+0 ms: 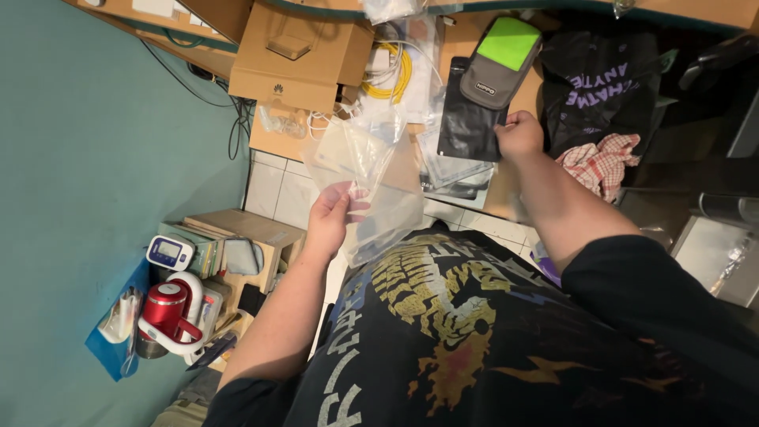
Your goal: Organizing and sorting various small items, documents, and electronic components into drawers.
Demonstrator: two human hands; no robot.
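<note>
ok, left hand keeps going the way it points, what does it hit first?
Likely the open cardboard box: the left hand, gripping a clear plastic bag, points up-frame toward it. Depth is unclear, so it might pass short.

pouch point(496, 67) lies right of cardboard box point(296, 59).

the person wears a black short-sleeved t-shirt point(474, 348) with a large yellow and orange graphic print across the chest and pale lettering running down 1 side. both forearms are bare below the sleeves, with no watch, rings or gloves showing.
</note>
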